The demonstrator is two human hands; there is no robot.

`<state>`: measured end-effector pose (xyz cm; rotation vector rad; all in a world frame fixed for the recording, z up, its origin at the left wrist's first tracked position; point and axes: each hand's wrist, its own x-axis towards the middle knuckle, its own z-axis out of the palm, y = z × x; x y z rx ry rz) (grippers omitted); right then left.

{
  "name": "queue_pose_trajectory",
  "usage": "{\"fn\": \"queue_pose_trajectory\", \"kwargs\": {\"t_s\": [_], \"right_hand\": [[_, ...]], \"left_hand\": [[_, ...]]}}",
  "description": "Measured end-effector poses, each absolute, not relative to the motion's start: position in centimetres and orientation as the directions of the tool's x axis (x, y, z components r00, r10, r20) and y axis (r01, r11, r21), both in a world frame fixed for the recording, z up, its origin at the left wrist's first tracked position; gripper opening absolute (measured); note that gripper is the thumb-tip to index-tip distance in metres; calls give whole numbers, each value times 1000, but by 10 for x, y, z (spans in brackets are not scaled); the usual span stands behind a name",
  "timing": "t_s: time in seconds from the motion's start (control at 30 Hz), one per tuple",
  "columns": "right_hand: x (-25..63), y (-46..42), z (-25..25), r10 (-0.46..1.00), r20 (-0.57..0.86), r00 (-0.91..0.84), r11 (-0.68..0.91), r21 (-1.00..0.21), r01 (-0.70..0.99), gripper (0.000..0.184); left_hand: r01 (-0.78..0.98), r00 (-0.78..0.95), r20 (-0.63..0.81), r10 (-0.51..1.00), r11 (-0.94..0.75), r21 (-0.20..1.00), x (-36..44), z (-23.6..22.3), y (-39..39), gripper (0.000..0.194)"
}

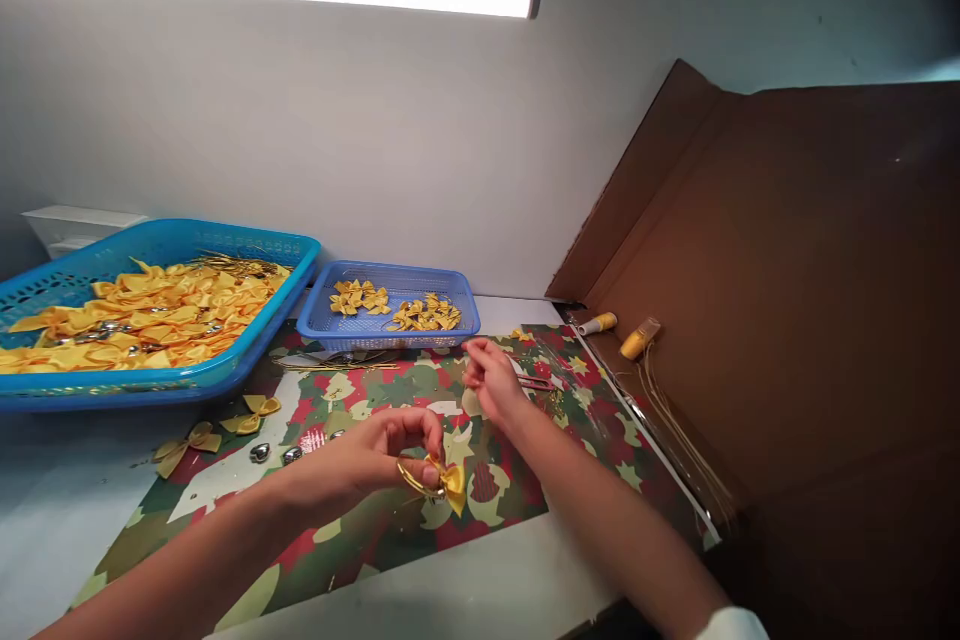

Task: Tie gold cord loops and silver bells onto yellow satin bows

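Observation:
My left hand (397,445) is closed, pinching a yellow ribbon bow (454,487) with a loop of gold cord at its side. Forward and to the right, my right hand (491,380) has its fingers curled together near the front corner of a small blue basket (390,335); whatever they may hold is too small to make out. Yellow bows with gold cords lie in that basket. Left of my left hand, a silver heart-shaped piece (260,453) and a few similar ones rest on the patterned sheet, near a loose yellow bow (255,414).
A large blue basket (225,375) piled with yellow bows stands at the left. Gold cords (345,364) lie before the small basket. A pinkish tool (536,383) is behind my right wrist. Tall cardboard (787,300) borders the right side, with a yellow-capped object (640,338) beside it.

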<state>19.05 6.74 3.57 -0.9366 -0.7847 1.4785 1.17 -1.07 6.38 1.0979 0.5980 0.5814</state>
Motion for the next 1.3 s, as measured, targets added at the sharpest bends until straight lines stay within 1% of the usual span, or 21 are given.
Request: {"fn": "queue_pose_trajectory", "kwargs": {"t_s": [0.07, 0.13, 0.27, 0.33, 0.43, 0.5, 0.6, 0.73, 0.8, 0.87, 0.9, 0.97, 1.03, 1.1, 1.17, 1.3], "right_hand": [[185, 85, 46, 998, -55, 41, -28, -869, -493, 30], [176, 93, 52, 998, -5, 56, 24, -862, -506, 28], [151, 87, 40, 1000, 1, -16, -6, -892, -453, 26], [143, 79, 28, 999, -6, -50, -26, -913, -407, 28], [148, 71, 13, 999, -23, -29, -32, -927, -373, 31], [162, 69, 10, 999, -51, 1, -47, -926, -375, 33], [191, 66, 13, 994, -70, 78, -37, -931, -364, 37], [221, 51, 22, 982, -25, 186, 43, -936, -350, 40], [227, 36, 25, 978, 37, 207, 102, -945, -312, 36], [226, 18, 26, 974, 136, 184, 177, -957, -229, 29], [224, 8, 26, 967, 202, 157, 227, -960, -166, 27], [217, -9, 26, 938, 338, 72, 337, -941, 22, 22], [209, -21, 27, 882, 468, -60, 470, -858, 210, 16], [204, -26, 29, 807, 575, -134, 584, -746, 319, 13], [202, -27, 30, 755, 637, -155, 643, -675, 361, 14], [203, -23, 30, 740, 654, -157, 659, -658, 365, 18]], "left_hand": [[-104, 679, -153, 718, 300, 948, 9, 61, -9, 19], [-107, 684, -129, 718, 273, 956, 8, 61, -8, 21], [-188, 732, -68, 678, 297, 936, 11, 62, -10, 24], [-248, 701, -74, 709, 339, 907, 14, 61, -13, 26], [-365, 552, -143, 822, 392, 844, 18, 57, -14, 29], [-420, 459, -216, 862, 424, 802, 19, 53, -12, 30], [-459, 378, -314, 871, 471, 753, 19, 49, -8, 34], [-493, 305, -391, 869, 495, 716, 20, 49, -9, 33], [-492, 288, -409, 866, 500, 713, 21, 50, -11, 32], [-494, 264, -422, 867, 498, 713, 23, 52, -13, 30], [-498, 251, -429, 868, 495, 712, 24, 52, -13, 30], [-511, 224, -441, 869, 490, 706, 26, 52, -14, 29], [-524, 214, -448, 868, 489, 697, 27, 51, -14, 29], [-533, 214, -453, 865, 492, 688, 27, 49, -14, 28], [-532, 216, -465, 858, 503, 681, 27, 49, -15, 26], [-520, 212, -493, 844, 525, 674, 28, 51, -16, 24]]}}
